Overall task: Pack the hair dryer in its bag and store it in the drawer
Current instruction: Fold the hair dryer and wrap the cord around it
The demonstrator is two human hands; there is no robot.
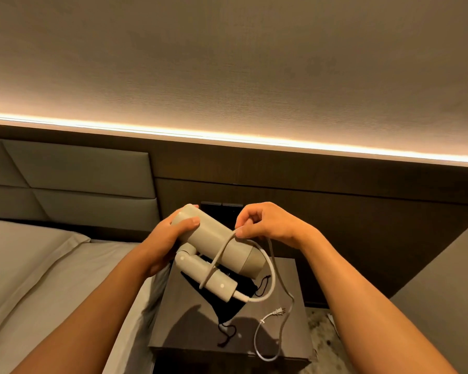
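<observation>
Frame centre: left hand clasps dryer barrel, long axis running upper-left to lower-right; right hand pinches cord just right of barrel, bag directly below on nightstand.

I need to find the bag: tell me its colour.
Black, with dark drawstrings; the bag lies on the nightstand, clearest in the head view.

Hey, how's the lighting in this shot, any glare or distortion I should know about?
Head view: the LED strip along the wall glares warmly; the room is otherwise dim. The hair dryer and hands cast a shadow on the nightstand, where the black bag is hard to read. Wide-angle bending curves the strip.
</observation>
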